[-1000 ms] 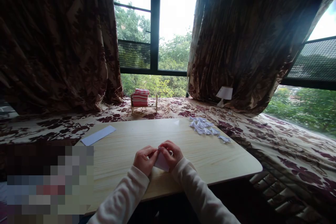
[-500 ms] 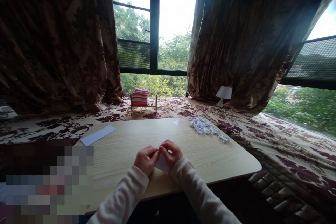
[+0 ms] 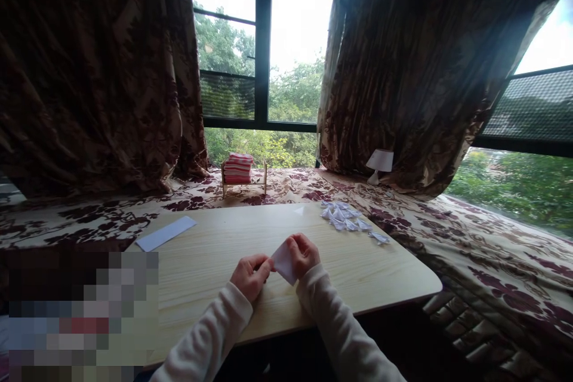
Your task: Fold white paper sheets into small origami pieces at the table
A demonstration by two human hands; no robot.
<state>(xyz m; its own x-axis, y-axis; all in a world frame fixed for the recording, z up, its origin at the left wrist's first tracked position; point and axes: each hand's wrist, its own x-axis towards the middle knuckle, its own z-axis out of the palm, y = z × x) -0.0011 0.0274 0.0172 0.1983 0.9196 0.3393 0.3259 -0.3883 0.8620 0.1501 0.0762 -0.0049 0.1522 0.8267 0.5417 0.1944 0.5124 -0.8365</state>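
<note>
A small white folded paper piece [image 3: 283, 262] is held up just above the light wooden table [image 3: 215, 250] near its front edge. My right hand [image 3: 304, 253] is closed on its right side. My left hand [image 3: 249, 274] pinches its left corner with curled fingers. Both sleeves are cream coloured. A cluster of several small folded white paper shapes [image 3: 347, 218] lies at the table's far right. A white paper strip [image 3: 166, 233] lies at the far left.
A floral cloth [image 3: 470, 239] covers the surface around the table. A tiny wooden bench with striped fabric [image 3: 239, 170] and a small white lamp [image 3: 379, 164] stand by the window. Dark patterned curtains [image 3: 89, 71] hang on both sides. A blurred patch [image 3: 80, 310] covers the lower left.
The paper piece has been lifted and turned up from between my hands; my right hand rose slightly and now shows the paper's flat face. The view tilted down a little.
</note>
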